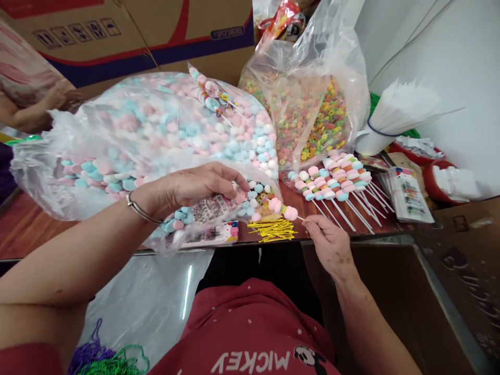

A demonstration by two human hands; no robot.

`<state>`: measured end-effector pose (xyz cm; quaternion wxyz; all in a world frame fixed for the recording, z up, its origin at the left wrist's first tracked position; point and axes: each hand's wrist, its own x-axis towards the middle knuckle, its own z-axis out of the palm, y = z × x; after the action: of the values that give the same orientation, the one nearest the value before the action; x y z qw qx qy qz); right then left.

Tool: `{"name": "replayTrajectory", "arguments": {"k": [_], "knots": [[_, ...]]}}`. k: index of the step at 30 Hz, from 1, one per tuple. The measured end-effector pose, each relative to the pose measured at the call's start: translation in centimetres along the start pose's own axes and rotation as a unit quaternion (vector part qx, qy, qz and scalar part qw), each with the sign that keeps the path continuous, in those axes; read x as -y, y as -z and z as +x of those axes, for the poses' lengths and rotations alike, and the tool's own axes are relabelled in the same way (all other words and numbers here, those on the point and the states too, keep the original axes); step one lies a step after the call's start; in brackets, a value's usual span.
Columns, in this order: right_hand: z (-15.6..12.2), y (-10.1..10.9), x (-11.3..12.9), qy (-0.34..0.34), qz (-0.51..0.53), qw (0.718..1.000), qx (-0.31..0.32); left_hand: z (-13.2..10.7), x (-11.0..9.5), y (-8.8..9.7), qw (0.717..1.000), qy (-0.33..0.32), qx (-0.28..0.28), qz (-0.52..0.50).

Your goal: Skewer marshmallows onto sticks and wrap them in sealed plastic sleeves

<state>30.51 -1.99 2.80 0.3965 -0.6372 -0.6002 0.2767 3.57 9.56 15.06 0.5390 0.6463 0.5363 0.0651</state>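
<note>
My right hand (330, 242) pinches the bare end of a marshmallow skewer (290, 213). Pink marshmallows and a yellow-green candy ring are threaded on its white stick, which points left. My left hand (209, 185) is closed, thumb and fingers together over the near opening of a big clear bag of marshmallows (195, 135). A pink marshmallow (240, 196) shows at its fingertips, partly hidden. Below the skewer lies a bundle of yellow twist ties (273, 229). Right of it, several finished marshmallow skewers (336, 177) lie in a row, sticks toward me.
Behind the skewers stands a clear bag of colourful candy rings (312, 120). A white jug (371, 139) of white sticks and red bowls (441, 182) are at right. Printed bags (410, 194) lie near them. A cardboard box (156, 36) borders the back; another person's arm (35, 112) is at left.
</note>
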Motion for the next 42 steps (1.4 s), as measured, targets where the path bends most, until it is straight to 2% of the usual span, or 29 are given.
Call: {"name": "replayTrajectory", "arguments": {"k": [4,8,11,14,17,20,25,28,32,34,36,38,40,42], "knots": [[0.2,-0.1,-0.1,-0.002,-0.022,1.000,0.005,0.8,0.5,0.0,1.000,-0.009,0.006,0.007],[0.3,-0.1,-0.1,0.005,-0.030,1.000,0.001,0.5,-0.2,0.1,0.999,-0.026,-0.008,0.042],[0.4,-0.2,-0.2,0.010,-0.029,1.000,-0.001,0.2,-0.6,-0.1,0.997,-0.045,0.006,0.063],[0.5,-0.2,-0.4,0.009,-0.035,0.999,-0.003,0.6,0.2,-0.3,0.996,-0.068,0.024,0.058],[0.7,-0.1,-0.6,0.013,-0.059,0.998,-0.020,1.1,1.5,-0.4,0.990,-0.092,0.012,0.102],[0.7,-0.1,-0.4,0.017,-0.054,0.998,-0.024,1.1,1.8,-0.4,0.986,-0.081,-0.006,0.144],[0.4,-0.1,0.3,-0.012,0.000,1.000,0.001,0.2,0.5,-0.4,0.994,-0.062,-0.047,0.073],[0.3,-0.1,0.5,-0.021,0.050,0.998,0.012,0.1,0.6,-0.8,0.996,-0.047,-0.054,0.059],[-0.5,-0.8,1.0,-0.040,0.147,0.988,0.026,-0.7,2.7,-3.0,0.992,-0.077,-0.095,-0.005],[-1.3,-1.6,1.6,-0.054,0.208,0.976,0.040,-1.6,3.9,-4.9,0.987,-0.079,-0.132,-0.055],[-2.3,-2.7,2.5,-0.066,0.266,0.960,0.064,-2.8,4.9,-7.1,0.981,-0.081,-0.143,-0.104],[-3.2,-4.0,3.5,-0.078,0.316,0.942,0.087,-3.9,5.4,-9.4,0.968,-0.116,-0.174,-0.141],[-4.1,-5.4,4.4,-0.082,0.355,0.926,0.103,-4.4,5.5,-11.4,0.958,-0.147,-0.174,-0.173],[-4.7,-6.7,5.1,-0.081,0.375,0.916,0.116,-4.4,5.5,-13.1,0.953,-0.162,-0.137,-0.214]]}}
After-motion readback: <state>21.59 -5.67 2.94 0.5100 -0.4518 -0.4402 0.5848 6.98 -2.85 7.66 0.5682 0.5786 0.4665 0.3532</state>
